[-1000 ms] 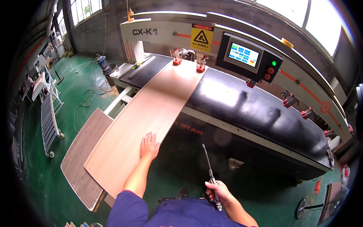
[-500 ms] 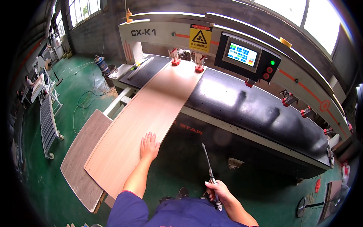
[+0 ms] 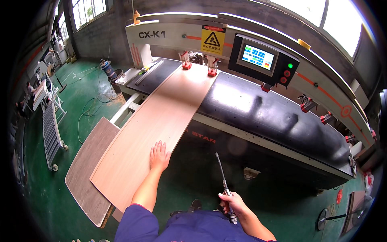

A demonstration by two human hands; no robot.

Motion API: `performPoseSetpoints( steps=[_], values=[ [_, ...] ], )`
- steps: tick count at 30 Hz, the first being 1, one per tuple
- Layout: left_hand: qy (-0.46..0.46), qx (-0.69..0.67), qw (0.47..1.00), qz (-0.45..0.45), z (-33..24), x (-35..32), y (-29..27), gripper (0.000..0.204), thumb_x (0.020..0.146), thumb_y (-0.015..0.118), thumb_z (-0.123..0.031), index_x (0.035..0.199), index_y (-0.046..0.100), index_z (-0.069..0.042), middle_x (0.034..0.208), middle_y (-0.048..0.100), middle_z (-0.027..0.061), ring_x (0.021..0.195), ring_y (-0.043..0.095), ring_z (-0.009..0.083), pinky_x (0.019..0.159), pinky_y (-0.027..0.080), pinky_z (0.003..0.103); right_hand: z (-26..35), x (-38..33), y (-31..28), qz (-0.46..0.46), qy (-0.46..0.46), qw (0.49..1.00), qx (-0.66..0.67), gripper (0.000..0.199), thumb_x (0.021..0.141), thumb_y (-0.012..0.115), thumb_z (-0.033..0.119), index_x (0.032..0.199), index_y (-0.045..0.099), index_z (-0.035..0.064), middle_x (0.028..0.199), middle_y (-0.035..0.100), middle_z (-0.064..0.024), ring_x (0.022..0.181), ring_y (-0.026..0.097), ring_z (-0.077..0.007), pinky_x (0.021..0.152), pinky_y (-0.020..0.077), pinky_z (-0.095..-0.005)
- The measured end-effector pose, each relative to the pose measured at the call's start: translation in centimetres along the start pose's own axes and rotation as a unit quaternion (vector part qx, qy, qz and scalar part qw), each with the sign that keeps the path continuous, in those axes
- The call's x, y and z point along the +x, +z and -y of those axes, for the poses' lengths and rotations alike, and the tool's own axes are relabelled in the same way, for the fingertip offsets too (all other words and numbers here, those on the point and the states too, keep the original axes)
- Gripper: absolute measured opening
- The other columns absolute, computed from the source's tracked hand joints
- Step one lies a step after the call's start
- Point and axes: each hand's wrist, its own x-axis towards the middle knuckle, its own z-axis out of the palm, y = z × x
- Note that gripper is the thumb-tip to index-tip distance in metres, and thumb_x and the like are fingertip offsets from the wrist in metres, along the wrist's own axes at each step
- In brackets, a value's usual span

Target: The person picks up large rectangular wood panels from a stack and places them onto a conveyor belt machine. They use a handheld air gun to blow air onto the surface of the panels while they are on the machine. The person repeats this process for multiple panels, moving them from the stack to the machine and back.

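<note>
A long light wood-grain board (image 3: pixel 151 117) lies across the black bed of a machine and runs out toward me. Flat on its right side, near my end, rests my left hand (image 3: pixel 160 156) with the fingers stretched out. My right hand (image 3: pixel 234 204) is wrapped round the handle of an air blow gun (image 3: pixel 224 182), held low in front of my body. Its long thin nozzle points up and away, apart from the board and the machine. At the board's far end, two red-footed clamps (image 3: pixel 212 71) stand at its surface; whether they press on it I cannot tell.
A brown support panel (image 3: pixel 90 169) sits under the board's left edge. The machine's black bed (image 3: pixel 258 109) stretches right, below a beam with a control screen (image 3: pixel 256 57). A roller conveyor (image 3: pixel 52 135) stands at left, a floor fan (image 3: pixel 322 220) at lower right.
</note>
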Motion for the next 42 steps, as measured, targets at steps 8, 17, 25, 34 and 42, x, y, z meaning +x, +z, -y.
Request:
performPoseSetpoints(
  steps=[8, 17, 25, 34, 42],
  values=[
    [0.005, -0.008, 0.999, -0.034, 0.2, 0.0, 0.1, 0.053, 0.094, 0.052, -0.036, 0.140, 0.046, -0.009, 0.151, 0.039, 0.0125, 0.143, 0.030, 0.0280, 0.119, 0.020, 0.045, 0.3, 0.4, -0.2, 0.001, -0.005, 1.000, 0.010, 0.032, 0.090, 0.068, 0.027, 0.070, 0.050, 0.0100, 0.058, 0.054, -0.0034, 0.042, 0.052, -0.0124, 0.040, 0.0450, -0.0272],
    [-0.160, -0.547, 0.818, 0.074, -7.4, -9.1, 0.6, 0.030, 0.096, 0.057, -0.028, 0.113, 0.062, -0.004, 0.098, 0.069, 0.0106, 0.085, 0.066, 0.0231, 0.078, 0.053, 0.038, 2.2, 0.6, -1.2, -0.036, -0.025, 0.999, 0.025, 0.033, 0.088, 0.071, 0.031, 0.070, 0.050, 0.0119, 0.057, 0.052, -0.0007, 0.044, 0.053, -0.0111, 0.041, 0.0485, -0.0269],
    [-0.338, -0.865, 0.367, -0.052, -6.3, -7.4, 1.9, 0.063, 0.094, 0.057, -0.049, 0.138, 0.034, -0.010, 0.126, 0.056, 0.0081, 0.109, 0.057, 0.0255, 0.094, 0.047, 0.042, 4.2, 1.4, -0.4, -0.059, -0.002, 0.997, 0.048, 0.030, 0.089, 0.070, 0.026, 0.073, 0.052, 0.0091, 0.061, 0.055, -0.0036, 0.046, 0.056, -0.0155, 0.044, 0.0507, -0.0309],
    [-0.361, -0.877, 0.300, -0.101, -4.7, -7.6, 3.4, 0.068, 0.097, 0.042, -0.061, 0.128, 0.052, -0.001, 0.129, 0.057, 0.0053, 0.115, 0.055, 0.0211, 0.101, 0.045, 0.039, 6.7, 2.7, -0.9, -0.057, -0.023, 0.998, -0.020, 0.029, 0.090, 0.069, 0.030, 0.075, 0.052, 0.0109, 0.057, 0.053, -0.0019, 0.043, 0.053, -0.0126, 0.038, 0.0464, -0.0274],
    [-0.387, -0.866, 0.287, -0.134, -4.8, -14.9, 1.6, 0.070, 0.097, 0.043, -0.061, 0.127, 0.052, 0.002, 0.126, 0.057, 0.0081, 0.115, 0.054, 0.0220, 0.100, 0.046, 0.039, 11.6, 8.0, -3.3, -0.005, -0.050, 0.999, 0.015, 0.031, 0.092, 0.065, 0.029, 0.072, 0.053, 0.0074, 0.057, 0.054, -0.0061, 0.045, 0.059, -0.0204, 0.050, 0.0566, -0.0373]
  ],
)
